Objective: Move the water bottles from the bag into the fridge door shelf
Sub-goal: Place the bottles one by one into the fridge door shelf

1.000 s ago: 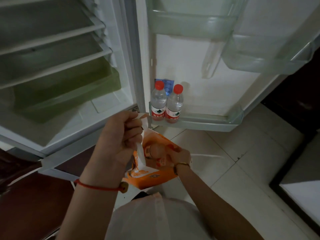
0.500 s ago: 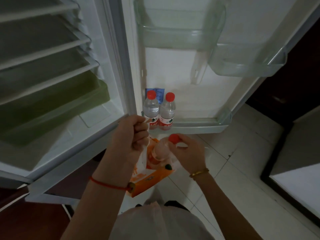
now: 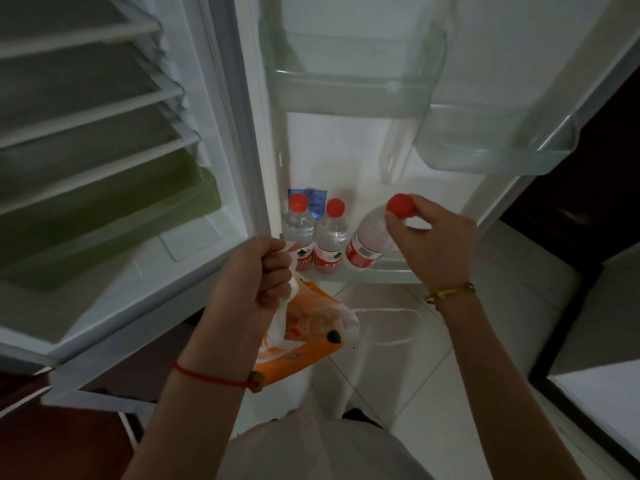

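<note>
Two arms reach forward from the person. Closest, the left wrist wears a red string bracelet. The left hand is closed tight round the white handle of an orange and white plastic bag, which hangs over the pale floor tiles. The right wrist wears a gold bracelet. A bit farther, the right hand pinches the red cap of a water bottle with its thumb and fingertips. That bottle is tilted, its cap leaning right and its bottom low at the bottom door shelf. It is not clear if it touches the shelf floor. Just beside it on the left, two more water bottles stand upright in the same shelf, side by side. Behind them is a blue sticker. Higher on the door are see-through shelves. Inside the fridge on the left sits a green drawer.
</note>
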### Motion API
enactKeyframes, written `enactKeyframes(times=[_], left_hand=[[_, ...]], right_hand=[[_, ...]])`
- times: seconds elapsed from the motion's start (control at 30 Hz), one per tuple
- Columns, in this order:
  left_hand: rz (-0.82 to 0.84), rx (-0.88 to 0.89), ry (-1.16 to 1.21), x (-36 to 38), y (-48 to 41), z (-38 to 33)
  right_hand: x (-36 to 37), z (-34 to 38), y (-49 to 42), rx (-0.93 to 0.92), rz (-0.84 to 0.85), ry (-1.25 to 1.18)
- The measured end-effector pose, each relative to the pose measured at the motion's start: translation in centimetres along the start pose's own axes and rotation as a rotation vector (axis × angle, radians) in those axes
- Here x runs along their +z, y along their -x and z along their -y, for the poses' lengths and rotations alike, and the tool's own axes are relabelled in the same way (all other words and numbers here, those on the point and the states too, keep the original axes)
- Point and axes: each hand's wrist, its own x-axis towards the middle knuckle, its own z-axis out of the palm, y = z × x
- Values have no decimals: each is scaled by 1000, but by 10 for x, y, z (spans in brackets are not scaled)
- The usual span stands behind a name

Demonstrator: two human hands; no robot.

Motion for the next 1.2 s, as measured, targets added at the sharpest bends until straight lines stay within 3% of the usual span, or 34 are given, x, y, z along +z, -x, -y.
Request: enactKeyframes(times=[0.17,0.7,0.9,0.97,1.1,1.2], left_hand=[[-27,32,17,14,1,6],[-88,92,87,50,5,36],[-91,106,69,59,9,43],[-92,120,64,62,11,45],[-103,124,38,70,14,49],[-105,128,27,73,18,52]], right_hand=[[21,-20,-20,-63,3,0],[64,-60,-35,88,288,256],[55,-69,-16,104,291,184],[53,-80,7,123,452,150],[70,-108,57,185,1021,255],[84,-123,88,195,1233,277]])
